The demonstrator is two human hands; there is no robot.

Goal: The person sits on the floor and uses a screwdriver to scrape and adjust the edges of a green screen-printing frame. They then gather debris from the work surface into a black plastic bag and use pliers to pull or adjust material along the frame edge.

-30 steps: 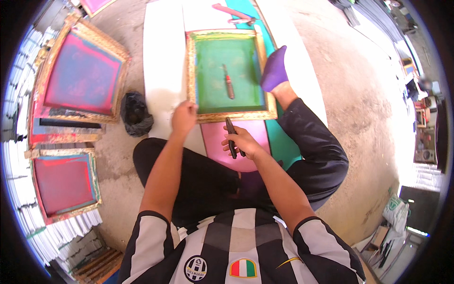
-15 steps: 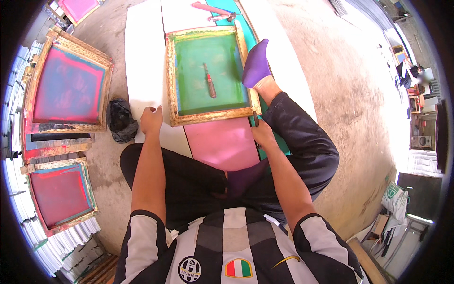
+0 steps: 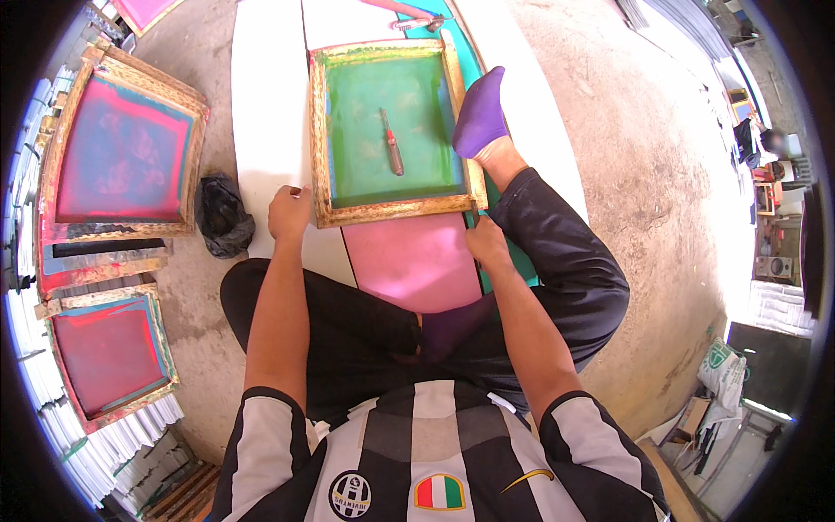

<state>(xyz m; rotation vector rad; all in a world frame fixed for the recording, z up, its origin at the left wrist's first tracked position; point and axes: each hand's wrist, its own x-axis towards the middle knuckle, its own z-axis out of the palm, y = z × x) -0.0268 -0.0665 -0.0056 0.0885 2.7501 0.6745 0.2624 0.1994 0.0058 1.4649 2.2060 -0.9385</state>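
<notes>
A wooden screen-printing frame (image 3: 396, 209) with green mesh lies flat in front of me. On its mesh rests a screwdriver (image 3: 394, 155) with a red-brown handle. My left hand (image 3: 289, 211) is just left of the frame's near-left corner, its fingers curled together; a small dark spot shows at the fingertips, too small to name. My right hand (image 3: 489, 242) is closed around a narrow dark tool (image 3: 475, 210), whose upper end is at the near-right corner of the frame. Against the frame's right side rests my foot in a purple sock (image 3: 480, 113).
A pink sheet (image 3: 413, 261) lies between the frame and my crossed legs. Beyond the frame is a tool with a red handle (image 3: 400, 9). A black plastic bag (image 3: 223, 217) sits at left, near more printing frames (image 3: 196, 165) leaning on stacked sheets (image 3: 130, 422).
My left hand has moved right and slightly farther away, closer to the frame's corner, with its fingers more curled. The right hand keeps its grip on the dark tool at the other corner.
</notes>
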